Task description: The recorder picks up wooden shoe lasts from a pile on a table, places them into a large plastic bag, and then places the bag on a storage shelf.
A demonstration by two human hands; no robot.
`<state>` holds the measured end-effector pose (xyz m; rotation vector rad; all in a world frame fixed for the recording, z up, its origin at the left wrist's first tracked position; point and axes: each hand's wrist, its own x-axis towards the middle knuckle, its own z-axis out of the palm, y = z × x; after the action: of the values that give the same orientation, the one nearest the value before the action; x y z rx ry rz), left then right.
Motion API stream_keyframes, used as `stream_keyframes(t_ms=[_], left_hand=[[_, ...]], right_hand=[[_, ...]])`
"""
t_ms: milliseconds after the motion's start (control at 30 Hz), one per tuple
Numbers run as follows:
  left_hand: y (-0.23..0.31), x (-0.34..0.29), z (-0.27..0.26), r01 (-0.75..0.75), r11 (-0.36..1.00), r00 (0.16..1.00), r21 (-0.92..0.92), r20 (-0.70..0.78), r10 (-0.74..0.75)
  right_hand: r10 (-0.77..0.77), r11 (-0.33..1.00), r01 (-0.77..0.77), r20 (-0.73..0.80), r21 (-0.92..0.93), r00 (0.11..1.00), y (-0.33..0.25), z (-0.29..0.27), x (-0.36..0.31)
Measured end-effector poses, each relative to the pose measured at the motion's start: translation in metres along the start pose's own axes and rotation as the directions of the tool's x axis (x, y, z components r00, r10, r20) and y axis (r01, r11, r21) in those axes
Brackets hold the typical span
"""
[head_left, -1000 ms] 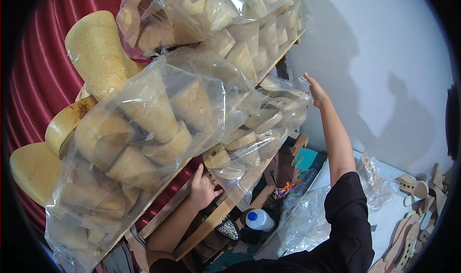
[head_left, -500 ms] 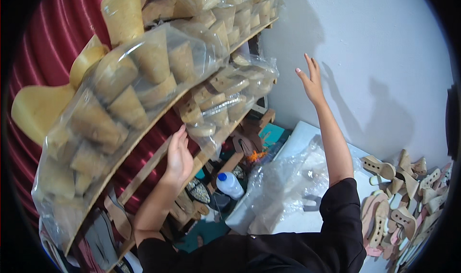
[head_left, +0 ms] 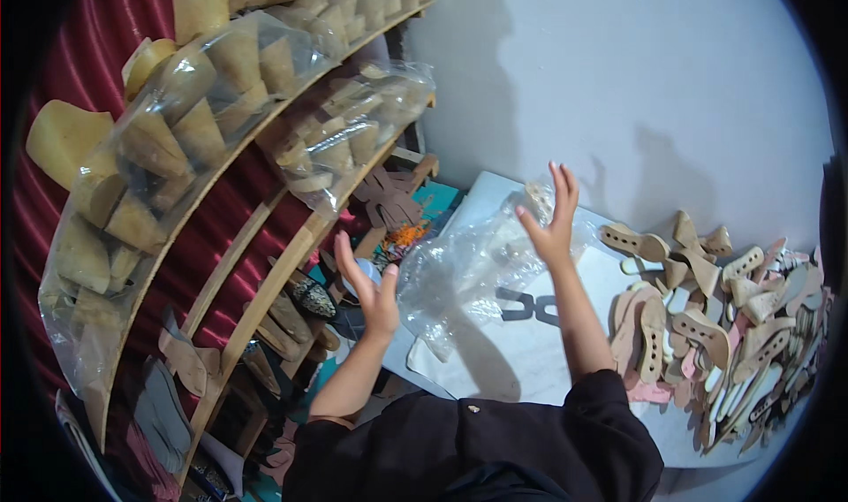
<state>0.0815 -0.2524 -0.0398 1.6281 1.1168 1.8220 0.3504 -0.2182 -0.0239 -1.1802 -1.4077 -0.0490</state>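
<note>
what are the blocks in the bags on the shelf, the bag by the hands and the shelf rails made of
Blocks: apparently pale wood or cork, matte; tan, wedge-cut faces. Bags around them: thin clear plastic, glossy with creases. Loose bag between the left hand and right hand: the same crinkled transparent film. Shelf rails: bare light wood, unpainted, grain faintly visible.

Plain pale grey wall (head_left: 618, 78) fills 12 to 2 o'clock, w/ soft shadows cast on it; light looks artificial, from behind the viewer. Deep red pleated curtain (head_left: 62, 87) runs down the 9 o'clock side. Curved wooden shelving (head_left: 265, 281) arcs from 11 to 7 o'clock in front of it. White desk (head_left: 530, 361) at centre-right, approx 4 o'clock.
</note>
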Motion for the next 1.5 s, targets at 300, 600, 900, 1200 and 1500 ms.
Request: stream_keyframes(t_ms=[300, 600, 900, 1200, 1500], left_hand=[[-0.077, -0.135, 0.048, -0.283, 0.619, 0.725, 0.733, 0.586, -0.363], [-0.142, -0.172, 0.037, -0.221, 0.745, 0.732, 0.63, 0.612, -0.3], [-0.114, -0.125, 0.062, -0.611, 0.755, 0.695, 0.238, 0.617, 0.368], [-0.105, -0.158, -0.011, -0.787, 0.456, -0.133, -0.416, 0.836, 0.533], [-0.104, -0.136, -0.065, -0.719, 0.681, 0.086, 0.14, 0.99, -0.112]], right_hand=[[0.422, 0.864, -0.297, 0.263, -0.406, 0.868, 0.068, -0.017, -0.188], [0.488, 0.853, -0.36, 0.332, -0.377, 0.807, 0.06, -0.039, -0.248], [0.5, 0.808, -0.383, 0.178, -0.449, 0.847, 0.04, -0.121, -0.259], [0.608, 0.738, -0.655, -0.259, -0.163, 0.75, 0.103, -0.196, -0.285], [0.632, 0.735, -0.587, 0.029, -0.34, 0.775, 0.158, -0.173, -0.23]])
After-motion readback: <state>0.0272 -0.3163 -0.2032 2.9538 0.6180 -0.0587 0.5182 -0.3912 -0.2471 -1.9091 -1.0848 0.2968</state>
